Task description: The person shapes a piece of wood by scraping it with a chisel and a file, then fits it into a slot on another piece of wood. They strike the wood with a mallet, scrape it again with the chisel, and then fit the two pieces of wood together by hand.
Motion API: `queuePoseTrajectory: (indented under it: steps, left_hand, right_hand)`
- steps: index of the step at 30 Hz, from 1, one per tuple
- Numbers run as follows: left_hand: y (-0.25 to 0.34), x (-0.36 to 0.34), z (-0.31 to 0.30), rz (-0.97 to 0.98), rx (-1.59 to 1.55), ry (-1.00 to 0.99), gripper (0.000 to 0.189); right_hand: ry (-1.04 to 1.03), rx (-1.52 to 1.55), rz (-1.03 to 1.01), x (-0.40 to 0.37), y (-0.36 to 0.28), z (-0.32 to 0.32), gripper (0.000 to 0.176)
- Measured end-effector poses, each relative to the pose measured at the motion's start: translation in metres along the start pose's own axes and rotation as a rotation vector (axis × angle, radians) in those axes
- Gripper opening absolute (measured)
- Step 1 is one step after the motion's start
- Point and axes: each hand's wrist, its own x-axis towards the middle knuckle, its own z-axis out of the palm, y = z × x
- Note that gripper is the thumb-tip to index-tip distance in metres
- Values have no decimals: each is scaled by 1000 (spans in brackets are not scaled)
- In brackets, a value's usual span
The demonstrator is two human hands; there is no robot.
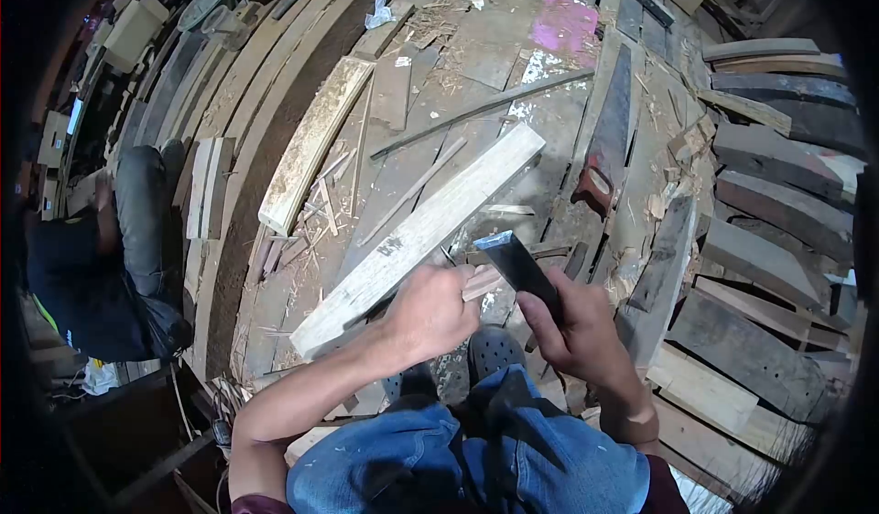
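Observation:
My right hand [577,331] is wrapped around a dark, flat metal blade [515,265], wide like a plane iron. Its bright bevelled end tilts up and to the left; whether it has a handle is hidden by my palm. My left hand [430,308] is closed on a small strip of wood [482,281], which sticks out towards the blade. Between the two hands there is a narrow gap. Just beyond my left hand, a long pale timber beam [430,230] lies diagonally, partly covered by that hand.
A handsaw [609,139] with a reddish handle lies to the right. Further right are stacked timber offcuts [760,258]. A second pale board [316,143], a thin dark bar [476,114] and shavings lie ahead. Another person [101,267] is at the left, beside long beams [265,84].

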Motion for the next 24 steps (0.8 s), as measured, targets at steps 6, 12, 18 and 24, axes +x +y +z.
queuePoseTrajectory:
  steps: [6,12,18,24]
  left_hand:
    - [1,-12,6,-72,116,-55,19]
    - [-23,-9,1,-83,105,18,17]
    - [-16,-14,-3,178,-68,119,30]
    - [2,-20,-5,89,-67,209,40]
  right_hand:
    - [39,-300,79,8,29,13,18]
    - [180,-191,128,5,76,10,21]
    - [199,20,151,-8,46,13,23]
    - [125,103,2,-20,29,12,17]
